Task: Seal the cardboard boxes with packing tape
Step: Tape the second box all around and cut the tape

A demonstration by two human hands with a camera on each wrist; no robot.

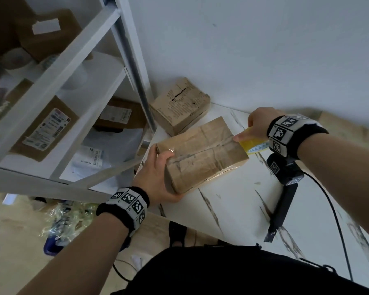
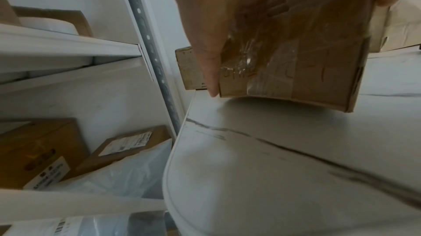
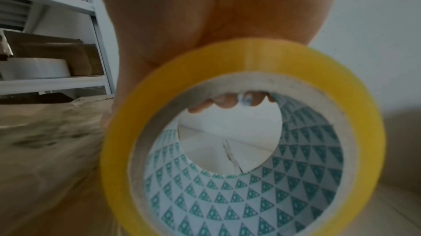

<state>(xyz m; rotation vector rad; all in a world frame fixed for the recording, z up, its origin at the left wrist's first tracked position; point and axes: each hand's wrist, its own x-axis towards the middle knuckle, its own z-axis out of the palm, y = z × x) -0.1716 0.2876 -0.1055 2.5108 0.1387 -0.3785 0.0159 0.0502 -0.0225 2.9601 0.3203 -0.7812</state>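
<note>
A brown cardboard box [image 1: 202, 154] with clear tape along its top seam lies slantwise on the white marble table [image 1: 232, 201]. My left hand [image 1: 158, 173] grips its near-left end, thumb on top and fingers underneath. In the left wrist view that end of the box [image 2: 296, 70] looks raised slightly off the table. My right hand [image 1: 256, 124] holds a yellowish tape roll [image 1: 254, 144] at the box's far-right end, its thumb tip touching the top edge. In the right wrist view its fingers [image 3: 227, 103] hook through the core of the tape roll [image 3: 243, 140].
A second cardboard box [image 1: 180, 105] stands behind the first, near the wall. A black handled device [image 1: 283, 188] with a cable lies on the table at the right. White metal shelving [image 1: 62, 81] with parcels stands at the left. Plastic wrap litters the floor.
</note>
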